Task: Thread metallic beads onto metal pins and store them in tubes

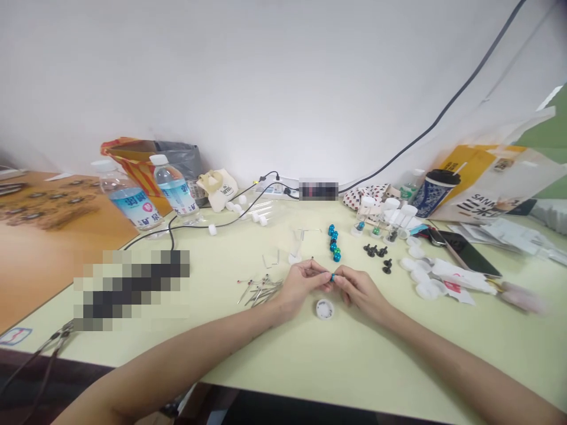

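Bare forearms are stretched in from both lower corners over the pale table. Between the fingertips of the left hand and right hand, a small blue piece is held—both hands are nearly closed, with thumbs and forefingers brought together in a pinch. How the other fingers are placed under it cannot be fully told. Just below the hands, a round white dish is seen with tiny bits inside. Beyond them, blue balls are lined up, a green one among them. Thin metal rods are scattered beside the left hand, while black pieces are grouped beyond the right—near white-capped clear vials. Loose white caps are spread farther right, near a phone.
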`<state>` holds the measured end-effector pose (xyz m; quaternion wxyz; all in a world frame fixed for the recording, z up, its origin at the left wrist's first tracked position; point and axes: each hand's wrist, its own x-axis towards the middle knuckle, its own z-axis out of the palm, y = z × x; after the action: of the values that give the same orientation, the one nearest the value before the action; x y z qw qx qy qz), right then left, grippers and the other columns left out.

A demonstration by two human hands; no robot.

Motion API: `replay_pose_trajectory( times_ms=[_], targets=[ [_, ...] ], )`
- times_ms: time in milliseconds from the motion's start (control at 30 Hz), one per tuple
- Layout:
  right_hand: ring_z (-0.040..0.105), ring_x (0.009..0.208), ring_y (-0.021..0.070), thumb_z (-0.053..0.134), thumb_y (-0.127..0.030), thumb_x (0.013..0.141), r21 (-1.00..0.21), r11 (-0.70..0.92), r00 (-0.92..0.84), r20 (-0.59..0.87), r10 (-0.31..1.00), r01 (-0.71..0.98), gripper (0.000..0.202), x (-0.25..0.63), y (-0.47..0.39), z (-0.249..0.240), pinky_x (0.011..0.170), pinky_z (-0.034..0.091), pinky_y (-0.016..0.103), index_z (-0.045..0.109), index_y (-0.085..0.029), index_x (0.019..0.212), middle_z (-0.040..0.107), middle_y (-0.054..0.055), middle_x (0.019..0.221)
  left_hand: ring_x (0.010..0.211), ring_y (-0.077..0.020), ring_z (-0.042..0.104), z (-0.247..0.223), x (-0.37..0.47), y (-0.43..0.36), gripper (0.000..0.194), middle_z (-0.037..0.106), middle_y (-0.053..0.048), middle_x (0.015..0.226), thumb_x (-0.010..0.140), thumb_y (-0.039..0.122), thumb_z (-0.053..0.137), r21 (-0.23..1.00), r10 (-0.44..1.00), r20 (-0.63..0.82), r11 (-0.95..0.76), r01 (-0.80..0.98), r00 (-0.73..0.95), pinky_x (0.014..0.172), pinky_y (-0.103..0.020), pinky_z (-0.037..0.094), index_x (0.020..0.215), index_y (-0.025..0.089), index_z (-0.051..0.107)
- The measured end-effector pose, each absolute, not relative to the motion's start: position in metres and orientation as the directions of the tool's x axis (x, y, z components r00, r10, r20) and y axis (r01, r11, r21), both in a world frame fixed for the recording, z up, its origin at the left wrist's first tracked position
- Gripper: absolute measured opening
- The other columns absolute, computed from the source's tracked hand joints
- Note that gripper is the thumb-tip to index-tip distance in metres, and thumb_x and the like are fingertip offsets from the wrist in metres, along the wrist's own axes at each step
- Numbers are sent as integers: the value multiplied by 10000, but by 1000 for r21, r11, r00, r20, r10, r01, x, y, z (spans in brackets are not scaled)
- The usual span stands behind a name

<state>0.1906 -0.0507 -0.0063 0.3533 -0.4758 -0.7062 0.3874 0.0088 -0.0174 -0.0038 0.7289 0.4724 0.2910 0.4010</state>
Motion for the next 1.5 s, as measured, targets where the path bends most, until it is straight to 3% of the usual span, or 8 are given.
replay_pose_trajectory(
  times_ms=[133, 300, 600, 800, 967, 1033, 1200, 1500],
  targets=[
    [466, 443, 66, 394, -498, 943, -887, 250, -284, 142, 948, 389, 349, 191, -49, -9, 433, 360, 193, 513, -170, 950, 550, -26, 683, 680, -120, 648, -5, 9, -15, 271, 693, -36, 728, 684, 315, 785, 903, 862, -38, 247, -353, 505, 717, -246, 490, 770, 102, 641],
    [486, 454, 65, 548, -520, 851, -879, 262, -235, 179, 955, 399, 365, 192, -46, -12, 412, 392, 208, 453, -213, 1024, 559, 10, 883, 694, -124, 646, -7, 9, -11, 308, 699, -36, 759, 637, 336, 813, 889, 863, -34, 256, -379, 503, 737, -264, 487, 767, 108, 652],
    [475, 434, 107, 475, -468, 916, -838, 281, -232, 190, 954, 468, 260, 194, -50, -11, 460, 365, 228, 473, -211, 953, 482, -66, 557, 691, -141, 660, -9, 10, -11, 308, 717, -46, 756, 619, 292, 831, 897, 866, -74, 275, -348, 495, 716, -267, 471, 809, 118, 663],
    [490, 493, 107, 355, -465, 970, -842, 275, -309, 137, 941, 465, 359, 195, -50, -7, 542, 384, 235, 551, -181, 871, 506, -42, 552, 677, -136, 649, -8, 8, -13, 267, 710, -44, 730, 641, 238, 819, 884, 850, -124, 329, -331, 512, 710, -263, 480, 835, 109, 688],
    [459, 483, 94, 398, -404, 973, -858, 227, -339, 67, 939, 461, 303, 199, -51, -8, 498, 354, 216, 566, -183, 852, 498, -42, 557, 679, -113, 636, -5, 8, -14, 171, 719, -40, 732, 667, 195, 800, 873, 836, -168, 372, -314, 523, 713, -236, 496, 781, 117, 700],
    [437, 470, 87, 477, -374, 946, -847, 250, -319, 101, 942, 470, 212, 201, -53, -11, 458, 335, 207, 558, -189, 881, 505, -42, 579, 656, -101, 629, -5, 8, -14, 141, 724, -33, 735, 676, 178, 793, 871, 824, -200, 398, -289, 531, 690, -222, 500, 766, 124, 701],
    [453, 495, 65, 605, -271, 882, -723, 498, -338, 372, 865, 478, 110, 204, -56, -16, 460, 352, 191, 527, -206, 925, 595, -6, 751, 639, -102, 640, -3, 7, -13, 102, 725, -28, 708, 713, 164, 766, 862, 785, -266, 453, -227, 559, 668, -215, 507, 793, 131, 713],
    [372, 469, 66, 526, -279, 924, -691, 490, -372, 329, 868, 531, 113, 207, -56, -6, 451, 306, 205, 514, -196, 848, 515, -38, 626, 612, -75, 638, 1, 7, -14, 96, 716, 4, 656, 709, 166, 773, 851, 764, -283, 479, -215, 580, 638, -169, 505, 791, 153, 724]
  ],
)
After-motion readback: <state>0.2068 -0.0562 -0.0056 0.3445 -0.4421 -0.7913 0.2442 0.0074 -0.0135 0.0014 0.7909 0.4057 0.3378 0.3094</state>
